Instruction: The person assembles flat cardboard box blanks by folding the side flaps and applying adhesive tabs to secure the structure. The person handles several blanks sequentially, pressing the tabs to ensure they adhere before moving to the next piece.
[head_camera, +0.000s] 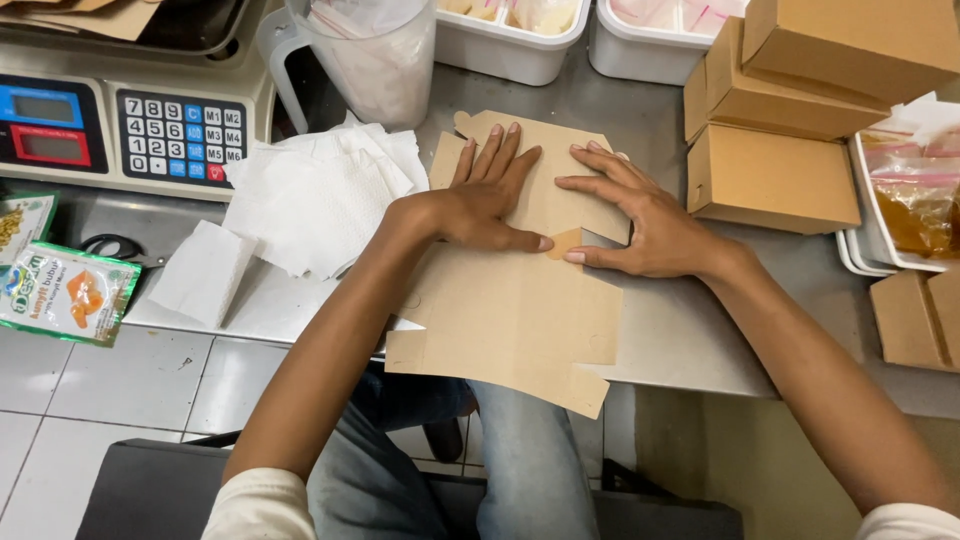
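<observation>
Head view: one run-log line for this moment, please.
left hand: flat on cardboard blank | right hand: flat on blank | folded boxes: stacked right

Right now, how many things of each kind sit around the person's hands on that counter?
Flat brown cardboard box blank, under both hands: 1
Folded brown boxes, stacked: 3 clearly seen
White plastic tubs: 2
Weighing scale: 1
Clear plastic jug: 1
Green spice sachets: 2
Pile of white paper sheets: 1
Total: 11
</observation>
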